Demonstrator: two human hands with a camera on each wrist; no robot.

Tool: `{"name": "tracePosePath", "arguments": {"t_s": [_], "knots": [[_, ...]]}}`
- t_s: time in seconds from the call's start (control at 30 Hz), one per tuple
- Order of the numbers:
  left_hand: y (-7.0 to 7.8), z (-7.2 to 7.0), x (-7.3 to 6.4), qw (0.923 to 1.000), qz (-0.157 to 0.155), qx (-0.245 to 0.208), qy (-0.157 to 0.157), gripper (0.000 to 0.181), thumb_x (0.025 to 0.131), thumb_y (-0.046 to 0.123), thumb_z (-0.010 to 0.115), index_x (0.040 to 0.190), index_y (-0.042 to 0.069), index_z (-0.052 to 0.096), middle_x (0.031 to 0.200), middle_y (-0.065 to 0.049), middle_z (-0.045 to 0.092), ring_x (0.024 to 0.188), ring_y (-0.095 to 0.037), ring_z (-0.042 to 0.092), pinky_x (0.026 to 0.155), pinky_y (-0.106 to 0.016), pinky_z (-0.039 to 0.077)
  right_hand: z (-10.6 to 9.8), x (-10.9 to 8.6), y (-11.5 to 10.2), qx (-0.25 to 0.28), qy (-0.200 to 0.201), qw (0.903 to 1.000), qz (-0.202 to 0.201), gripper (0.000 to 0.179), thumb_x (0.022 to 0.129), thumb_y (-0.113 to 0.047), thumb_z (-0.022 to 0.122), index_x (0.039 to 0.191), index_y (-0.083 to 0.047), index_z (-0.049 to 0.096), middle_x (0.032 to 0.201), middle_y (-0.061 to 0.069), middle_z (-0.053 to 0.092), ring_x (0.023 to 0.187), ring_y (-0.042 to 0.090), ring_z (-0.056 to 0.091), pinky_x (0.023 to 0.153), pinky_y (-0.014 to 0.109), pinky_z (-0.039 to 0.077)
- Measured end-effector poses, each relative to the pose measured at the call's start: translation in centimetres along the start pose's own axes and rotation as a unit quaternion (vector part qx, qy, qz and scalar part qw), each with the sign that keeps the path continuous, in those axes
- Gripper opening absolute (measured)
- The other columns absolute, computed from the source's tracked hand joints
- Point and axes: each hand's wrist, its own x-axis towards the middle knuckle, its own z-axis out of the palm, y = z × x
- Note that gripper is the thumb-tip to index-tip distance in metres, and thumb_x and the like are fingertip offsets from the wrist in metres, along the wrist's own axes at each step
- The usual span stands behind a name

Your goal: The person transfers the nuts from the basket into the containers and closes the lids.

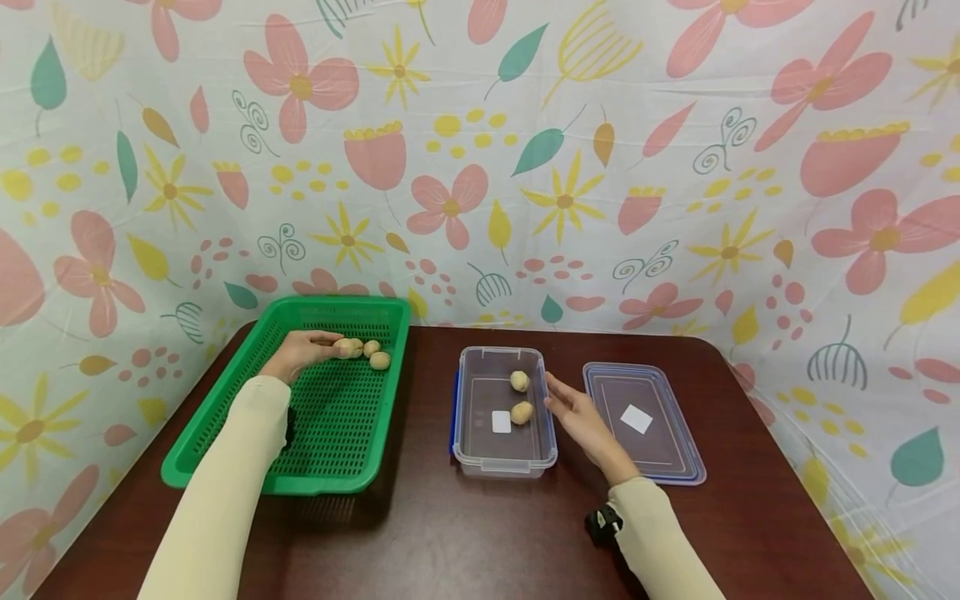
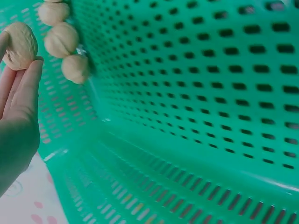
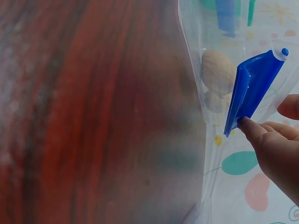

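My left hand [image 1: 298,356] is over the far part of a green plastic basket [image 1: 330,442]. Its thumb and fingers pinch a walnut [image 2: 21,45], seen up close in the left wrist view. Several other walnuts [image 2: 61,40] lie beside it along the basket's side wall. A clear plastic container [image 1: 480,400] stands mid-table without its lid, two walnuts [image 1: 521,412] inside on its right half. At the container's right side is my right hand [image 1: 579,418], fingers extended. In the right wrist view, a fingertip touches the lower end of a blue side latch [image 3: 254,86].
Right of the container lies its clear lid [image 1: 667,442] with a white label, flat on the dark wooden table [image 1: 450,542]. A white label [image 1: 501,422] shows in the container. Behind the table hangs a flower-patterned cloth [image 1: 480,167].
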Motion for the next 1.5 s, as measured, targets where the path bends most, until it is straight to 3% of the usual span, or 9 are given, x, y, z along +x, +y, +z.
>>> {"name": "tracePosePath", "arguments": {"t_s": [0.1,0.23,0.47,0.7,0.93,1.2,1.5], "knots": [[1.0,0.5,-1.1,0.9995,0.023,-0.021,-0.009,0.058,0.093,0.023,0.067,0.142,0.0,0.046,0.143,-0.022,0.044,0.13,-0.037,0.042,0.107,-0.049,0.038,0.0,0.0,0.0,0.001,-0.002,1.0,-0.002,0.052,0.102,-0.007,0.046,0.15,0.001,0.027,0.154,0.019,0.027,0.14,0.034,0.028,0.112,0.047,0.03],[2.0,1.0,-1.5,0.9974,0.045,-0.051,-0.023,0.056,0.094,0.019,0.065,0.142,-0.001,0.045,0.144,-0.021,0.044,0.131,-0.034,0.042,0.11,-0.049,0.034,0.0,0.0,-0.1,0.003,-0.003,1.0,-0.002,0.053,0.102,-0.008,0.046,0.151,0.001,0.026,0.154,0.019,0.026,0.141,0.034,0.026,0.112,0.047,0.029],[4.0,1.6,-1.4,0.9984,0.028,-0.045,-0.022,0.061,0.09,0.027,0.071,0.143,0.008,0.047,0.145,-0.013,0.045,0.136,-0.03,0.035,0.113,-0.049,0.03,0.1,-0.1,-0.1,0.006,-0.001,1.0,-0.001,0.053,0.102,-0.007,0.046,0.15,0.001,0.027,0.154,0.019,0.027,0.141,0.033,0.026,0.112,0.047,0.029],[6.2,2.6,-2.1,0.9964,0.067,-0.041,-0.03,0.061,0.088,0.029,0.073,0.141,0.009,0.05,0.145,-0.012,0.045,0.138,-0.03,0.034,0.113,-0.052,0.028,0.1,-0.1,-0.2,0.011,-0.001,0.9999,-0.003,0.052,0.102,-0.006,0.046,0.15,0.002,0.027,0.154,0.02,0.026,0.141,0.033,0.026,0.112,0.047,0.029],[8.3,4.0,-1.5,0.994,0.084,-0.061,-0.036,0.06,0.088,0.026,0.073,0.141,0.009,0.05,0.145,-0.011,0.045,0.134,-0.027,0.042,0.108,-0.041,0.039,0.0,-0.2,-0.2,0.013,-0.002,0.9999,-0.001,0.052,0.102,-0.007,0.046,0.15,0.001,0.027,0.154,0.02,0.026,0.141,0.033,0.025,0.112,0.047,0.028],[11.3,5.9,-1.7,0.9918,0.1,-0.062,-0.05,0.056,0.089,0.026,0.072,0.139,0.01,0.053,0.143,-0.011,0.047,0.132,-0.027,0.043,0.11,-0.043,0.036,0.0,-0.2,-0.4,0.017,-0.009,0.9998,0.001,0.053,0.103,-0.008,0.045,0.151,0.002,0.024,0.154,0.021,0.024,0.142,0.034,0.023,0.113,0.048,0.026],[13.4,8.8,-1.0,0.9879,0.125,-0.067,-0.062,0.048,0.087,0.023,0.074,0.132,0.014,0.061,0.134,-0.006,0.056,0.128,-0.024,0.046,0.112,-0.047,0.032,0.1,-0.2,-0.3,0.016,-0.006,0.9998,-0.007,0.052,0.102,-0.006,0.045,0.15,0.003,0.025,0.154,0.02,0.025,0.141,0.034,0.025,0.113,0.047,0.027]]}}
